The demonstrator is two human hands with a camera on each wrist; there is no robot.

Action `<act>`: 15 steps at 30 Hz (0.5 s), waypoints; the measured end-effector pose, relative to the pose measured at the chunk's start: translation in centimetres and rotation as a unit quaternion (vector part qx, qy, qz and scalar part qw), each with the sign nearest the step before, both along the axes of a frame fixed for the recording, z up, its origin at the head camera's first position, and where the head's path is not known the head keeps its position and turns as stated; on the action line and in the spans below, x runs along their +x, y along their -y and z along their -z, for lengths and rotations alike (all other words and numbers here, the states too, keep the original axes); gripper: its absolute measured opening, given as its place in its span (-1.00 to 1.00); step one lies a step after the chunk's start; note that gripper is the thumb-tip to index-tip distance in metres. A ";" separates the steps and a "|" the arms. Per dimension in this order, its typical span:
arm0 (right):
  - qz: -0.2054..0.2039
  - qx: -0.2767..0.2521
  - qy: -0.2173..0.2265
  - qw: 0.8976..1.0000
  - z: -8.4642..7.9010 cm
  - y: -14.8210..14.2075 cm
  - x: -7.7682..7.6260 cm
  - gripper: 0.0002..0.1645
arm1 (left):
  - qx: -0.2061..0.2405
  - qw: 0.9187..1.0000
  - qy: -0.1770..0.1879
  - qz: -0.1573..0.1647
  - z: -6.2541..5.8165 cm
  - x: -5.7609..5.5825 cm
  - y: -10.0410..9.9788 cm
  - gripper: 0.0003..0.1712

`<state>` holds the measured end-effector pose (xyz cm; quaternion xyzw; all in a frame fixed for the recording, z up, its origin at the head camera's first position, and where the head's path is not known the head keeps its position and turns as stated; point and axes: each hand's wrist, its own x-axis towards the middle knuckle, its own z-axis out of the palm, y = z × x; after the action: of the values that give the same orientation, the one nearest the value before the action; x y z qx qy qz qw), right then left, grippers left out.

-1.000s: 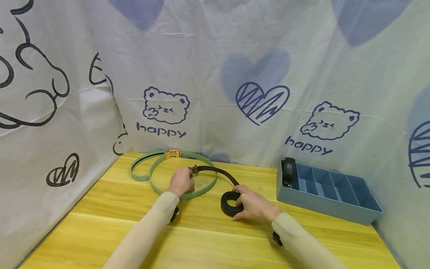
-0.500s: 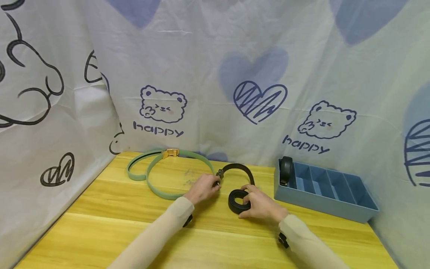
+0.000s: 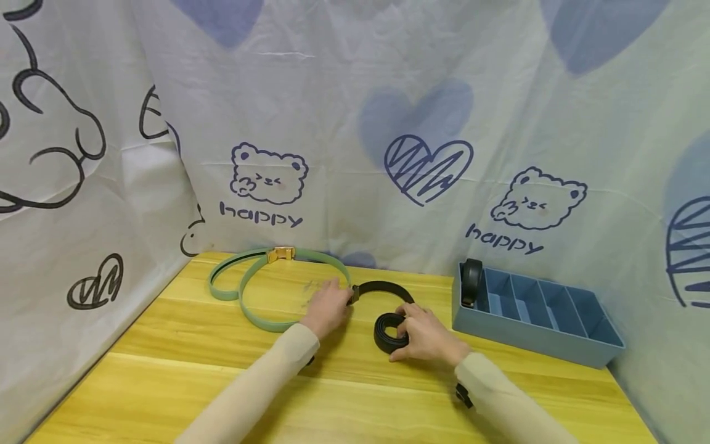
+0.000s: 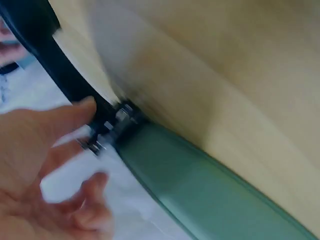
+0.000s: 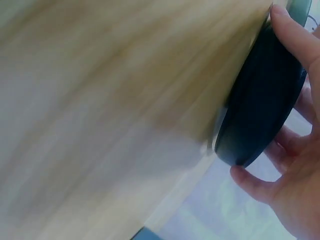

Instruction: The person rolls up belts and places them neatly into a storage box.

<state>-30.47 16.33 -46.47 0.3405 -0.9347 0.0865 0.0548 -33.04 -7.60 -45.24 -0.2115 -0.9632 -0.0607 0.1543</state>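
Observation:
A black belt (image 3: 383,286) lies partly coiled on the table, its free end arcing back and to the left. My right hand (image 3: 427,336) grips the rolled coil (image 5: 265,95) by its edges, with thumb and fingers on either side in the right wrist view. At the other end, my left hand (image 3: 327,308) pinches the strap beside the dark metal buckle (image 4: 117,122); the left wrist view has the thumb lying on the strap. Just under the buckle in that view runs a green belt (image 4: 200,185), which lies in loops with a gold buckle (image 3: 285,253) on the table.
A blue-grey divided box (image 3: 532,333) stands at the right rear of the wooden table (image 3: 333,407). Its leftmost compartment holds a rolled black belt (image 3: 473,280) on edge. A white printed cloth (image 3: 344,123) hangs behind the table and along the sides.
My left hand has carried the buckle end rightward toward the coil, then slightly back left. The free strap's arc bent more tightly, then flattened. The right hand keeps its hold on the coil.

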 end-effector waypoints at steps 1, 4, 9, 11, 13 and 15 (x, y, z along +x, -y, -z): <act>0.004 -0.002 0.000 1.000 0.0 0.2 0.0 -0.41 | -0.002 1.000 -0.007 0.006 -0.2 0.4 -0.4 -0.74; 0.016 -0.019 0.001 1.000 0.2 0.9 0.0 -0.40 | 0.011 0.998 0.004 0.058 -0.6 1.5 -1.8 -0.68; 0.022 -0.043 -0.001 0.999 0.4 1.9 -0.1 -0.44 | 0.033 0.983 0.115 0.140 -0.9 3.3 -3.7 -0.84; 0.025 -0.048 0.001 0.999 0.5 2.1 0.0 -0.44 | 0.024 0.982 0.129 0.134 -0.9 3.8 -3.9 -0.78; 0.030 -0.053 0.003 0.998 0.5 2.2 0.1 -0.44 | 0.012 0.985 0.125 0.121 -0.9 4.1 -4.0 -0.74; 0.036 -0.056 0.001 0.998 0.5 2.3 0.1 -0.44 | -0.006 0.985 0.126 0.119 -0.8 4.3 -3.9 -0.72</act>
<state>-30.33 14.07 -47.01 0.3029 -0.9401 0.1367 0.0756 -28.75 -3.68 -44.45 -0.3164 -0.9432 -0.0989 0.0223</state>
